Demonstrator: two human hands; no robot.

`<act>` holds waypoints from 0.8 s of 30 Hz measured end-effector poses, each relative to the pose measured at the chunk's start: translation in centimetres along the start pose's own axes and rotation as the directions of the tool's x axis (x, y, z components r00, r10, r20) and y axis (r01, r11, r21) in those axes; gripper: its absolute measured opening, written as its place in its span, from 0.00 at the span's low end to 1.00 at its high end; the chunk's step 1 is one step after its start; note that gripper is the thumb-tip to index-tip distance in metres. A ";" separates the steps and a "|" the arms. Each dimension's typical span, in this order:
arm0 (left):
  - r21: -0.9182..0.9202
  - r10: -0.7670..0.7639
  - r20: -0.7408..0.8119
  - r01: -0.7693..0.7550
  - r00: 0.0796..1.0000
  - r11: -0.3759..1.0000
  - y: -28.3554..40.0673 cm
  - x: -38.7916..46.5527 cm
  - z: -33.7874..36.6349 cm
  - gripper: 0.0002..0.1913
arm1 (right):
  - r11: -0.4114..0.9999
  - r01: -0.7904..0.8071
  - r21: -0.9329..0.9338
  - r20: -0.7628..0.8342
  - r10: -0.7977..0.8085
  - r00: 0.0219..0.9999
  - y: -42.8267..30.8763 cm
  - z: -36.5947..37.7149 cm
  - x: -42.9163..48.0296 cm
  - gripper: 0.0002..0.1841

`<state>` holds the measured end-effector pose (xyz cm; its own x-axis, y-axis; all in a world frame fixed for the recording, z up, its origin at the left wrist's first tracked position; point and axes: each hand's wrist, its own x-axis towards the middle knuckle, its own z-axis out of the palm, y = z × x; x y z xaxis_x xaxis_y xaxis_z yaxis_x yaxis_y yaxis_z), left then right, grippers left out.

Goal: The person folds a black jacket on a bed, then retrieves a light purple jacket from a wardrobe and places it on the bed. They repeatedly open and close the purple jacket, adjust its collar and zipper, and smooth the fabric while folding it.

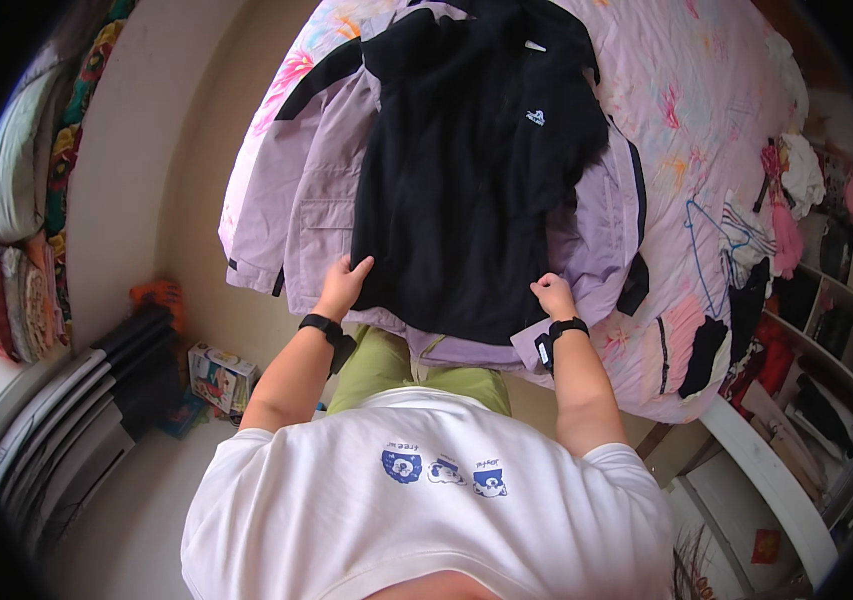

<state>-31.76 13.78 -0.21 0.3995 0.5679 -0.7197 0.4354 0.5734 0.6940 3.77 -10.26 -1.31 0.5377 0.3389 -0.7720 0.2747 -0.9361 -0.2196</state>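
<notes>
A black fleece jacket (464, 180) with a small white chest logo lies front up before me. Beneath it a light purple jacket (325, 161) with black trim is spread out, its sleeves reaching past both sides of the fleece. My left hand (344, 287) pinches the fleece's lower left edge. At the lower right corner, my right hand (554, 295) grips the same hem with curled fingers. The fabric hangs fairly flat between the two hands. Each wrist wears a black band with a small device.
The bed carries a pink floral quilt (685, 127). On its right lie a blue clothes hanger (704, 255) and several garments. Shelves (839, 307) with clothes stand beyond. At left are folded bedding (10, 172), stacked dark panels (88, 420) and a printed box (221, 377) on the floor.
</notes>
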 end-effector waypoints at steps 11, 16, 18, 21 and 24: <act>-0.423 -0.209 0.305 0.328 0.929 0.845 1.3 -5.0 0.3 0.15 | 0.998 0.033 -0.048 -0.413 -0.050 0.909 1.6 -1.6 -2.5 0.25; 0.537 0.239 0.539 -0.548 0.808 0.641 -2.1 -5.1 1.7 0.27 | 0.900 -0.336 -0.277 -0.739 0.024 0.673 0.8 -7.9 -8.0 0.28; 0.705 0.314 0.533 -0.617 0.786 0.349 -3.1 -4.8 2.4 0.31 | 0.873 -0.221 -0.435 -0.737 -0.204 0.645 -1.1 -7.3 -9.2 0.31; 0.802 0.388 0.531 -0.595 0.753 0.056 -3.9 -3.7 3.4 0.30 | 0.814 0.185 -0.550 -0.588 -0.535 0.606 -5.9 -4.0 -9.3 0.32; 0.804 0.356 0.582 -0.584 0.731 -0.116 -3.9 -2.4 3.3 0.24 | 0.700 0.501 -0.509 -0.376 -0.704 0.602 -11.0 2.2 -9.0 0.33</act>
<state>-31.80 8.22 -1.22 0.9167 0.2753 -0.2894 0.3646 -0.8727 0.3247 -5.87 -3.25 6.77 0.4299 0.8988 -0.0859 0.8673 -0.4376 -0.2375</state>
